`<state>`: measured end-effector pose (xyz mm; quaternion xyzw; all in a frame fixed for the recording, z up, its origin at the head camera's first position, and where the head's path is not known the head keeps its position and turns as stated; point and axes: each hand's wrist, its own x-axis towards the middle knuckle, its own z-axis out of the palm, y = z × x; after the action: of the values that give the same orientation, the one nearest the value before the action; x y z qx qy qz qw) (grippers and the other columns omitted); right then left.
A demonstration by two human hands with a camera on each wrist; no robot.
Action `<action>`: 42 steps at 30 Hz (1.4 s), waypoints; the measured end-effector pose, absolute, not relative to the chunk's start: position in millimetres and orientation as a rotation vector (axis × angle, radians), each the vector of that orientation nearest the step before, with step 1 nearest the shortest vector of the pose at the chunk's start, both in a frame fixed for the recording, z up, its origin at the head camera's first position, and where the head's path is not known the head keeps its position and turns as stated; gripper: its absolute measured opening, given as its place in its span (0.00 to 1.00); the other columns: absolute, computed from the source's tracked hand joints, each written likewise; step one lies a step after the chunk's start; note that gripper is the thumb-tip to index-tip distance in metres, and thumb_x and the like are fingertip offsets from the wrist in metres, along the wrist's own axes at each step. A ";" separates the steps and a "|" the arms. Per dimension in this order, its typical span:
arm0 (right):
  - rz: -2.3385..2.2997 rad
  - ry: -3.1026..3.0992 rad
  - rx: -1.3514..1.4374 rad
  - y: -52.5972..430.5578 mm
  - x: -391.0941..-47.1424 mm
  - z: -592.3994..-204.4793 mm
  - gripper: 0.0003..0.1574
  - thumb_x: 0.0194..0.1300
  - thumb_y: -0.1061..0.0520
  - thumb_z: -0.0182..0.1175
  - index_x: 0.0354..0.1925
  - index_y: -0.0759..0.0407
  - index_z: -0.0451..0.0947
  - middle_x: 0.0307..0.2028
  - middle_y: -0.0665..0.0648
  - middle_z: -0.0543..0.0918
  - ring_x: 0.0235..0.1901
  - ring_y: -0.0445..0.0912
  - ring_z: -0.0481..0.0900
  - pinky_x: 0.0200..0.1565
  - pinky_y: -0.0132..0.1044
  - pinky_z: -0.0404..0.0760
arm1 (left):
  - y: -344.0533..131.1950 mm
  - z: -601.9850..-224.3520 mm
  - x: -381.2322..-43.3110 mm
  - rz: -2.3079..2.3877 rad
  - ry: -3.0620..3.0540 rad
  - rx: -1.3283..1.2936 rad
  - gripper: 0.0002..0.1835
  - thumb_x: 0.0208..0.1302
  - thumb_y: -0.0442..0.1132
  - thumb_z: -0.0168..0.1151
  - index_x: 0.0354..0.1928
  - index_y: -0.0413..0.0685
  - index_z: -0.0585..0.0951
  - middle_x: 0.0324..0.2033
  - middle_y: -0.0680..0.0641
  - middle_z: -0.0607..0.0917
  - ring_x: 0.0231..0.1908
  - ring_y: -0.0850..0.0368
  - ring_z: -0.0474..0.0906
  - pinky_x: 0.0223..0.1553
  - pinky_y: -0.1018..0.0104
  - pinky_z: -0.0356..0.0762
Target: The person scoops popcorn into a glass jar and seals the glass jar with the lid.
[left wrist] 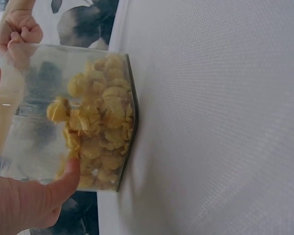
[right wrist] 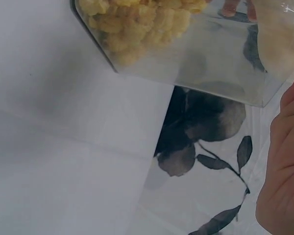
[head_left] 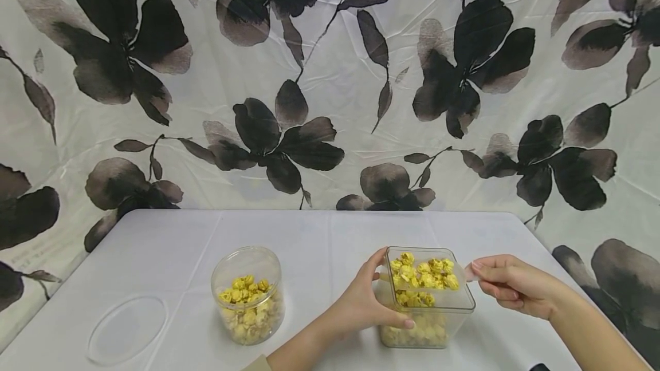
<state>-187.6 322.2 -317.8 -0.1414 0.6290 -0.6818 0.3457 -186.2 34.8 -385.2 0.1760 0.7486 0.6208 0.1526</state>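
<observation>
A clear square container point(head_left: 459, 325) stands on the table, partly filled with yellow popcorn point(left wrist: 103, 117). My left hand point(head_left: 363, 305) grips it from the left, thumb on the near wall and fingers round the far left side. At the container's right rim, my right hand point(head_left: 515, 285) pinches the handle of a pale translucent scoop point(right wrist: 281, 44). The scoop's bowl sits inside the upper part of the container, with popcorn pieces point(head_left: 425, 273) on it. Through the clear wall in the right wrist view, the scoop appears above the heaped popcorn.
Left of the container stands a clear round jar point(head_left: 246, 262), lidless and partly filled with popcorn point(head_left: 250, 291). A clear round lid point(head_left: 126, 328) lies flat at the table's left. Behind the white table point(head_left: 309, 233) hangs a floral cloth point(head_left: 361, 73). A dark object point(head_left: 539, 367) shows at the bottom edge.
</observation>
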 end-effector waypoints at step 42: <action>-1.730 1.757 -0.328 311.1 -199.3 -312.9 0.15 0.73 0.54 0.46 0.39 0.56 0.80 0.19 0.44 0.70 0.14 0.35 0.52 0.16 0.28 0.47 | 33.7 -386.0 -186.5 1.793 2.126 0.527 0.61 0.36 0.39 0.80 0.71 0.67 0.51 0.64 0.55 0.59 0.63 0.47 0.58 0.57 0.41 0.62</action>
<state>-199.3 311.1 -312.9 -0.1248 0.6689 -0.6587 0.3210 -186.5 33.7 -386.0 0.1841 0.7420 0.6258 0.1547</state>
